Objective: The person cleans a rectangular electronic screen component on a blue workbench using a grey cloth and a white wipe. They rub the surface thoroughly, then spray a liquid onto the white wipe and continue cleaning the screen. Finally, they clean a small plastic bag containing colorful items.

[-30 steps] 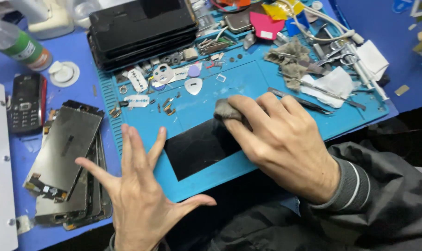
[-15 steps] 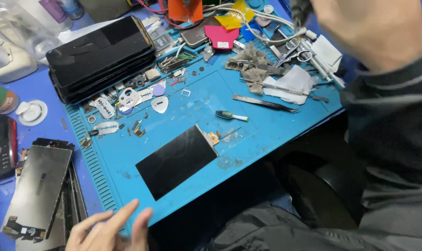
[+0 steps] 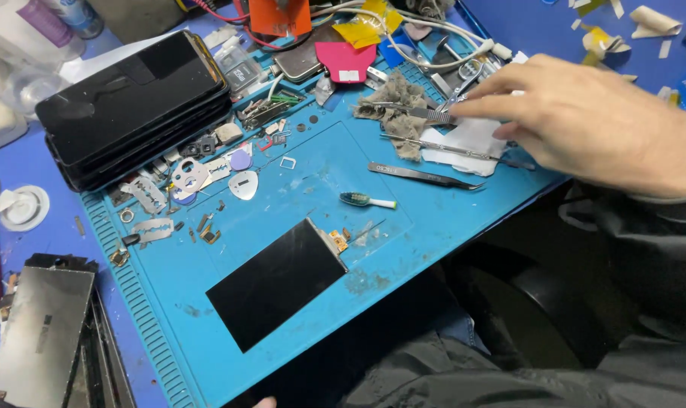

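Observation:
A black phone screen (image 3: 275, 283) lies flat on the blue work mat (image 3: 297, 174), nothing touching it. My right hand (image 3: 584, 121) reaches in from the right with its fingers stretched out. Its fingertips are at the end of a pair of metal tweezers (image 3: 411, 112) and over a white wipe (image 3: 467, 140). The tweezers lie across a grey wad of cloth (image 3: 396, 102). Only a fingertip of my left hand (image 3: 265, 403) shows at the bottom edge. A small brush head (image 3: 365, 200) and a second pair of tweezers (image 3: 422, 175) lie on the mat between the screen and my right hand.
A stack of dark phone screens (image 3: 131, 106) sits at the mat's back left. Razor blades, picks and small parts (image 3: 184, 189) are scattered beside it. Bare metal-backed panels (image 3: 41, 332) lie at the left front. Cables, tape and tools crowd the back.
My right hand has left the black screen, dropped the grey wad and moved to the tools at the back right. My left hand has dropped almost out of view. The view has shifted.

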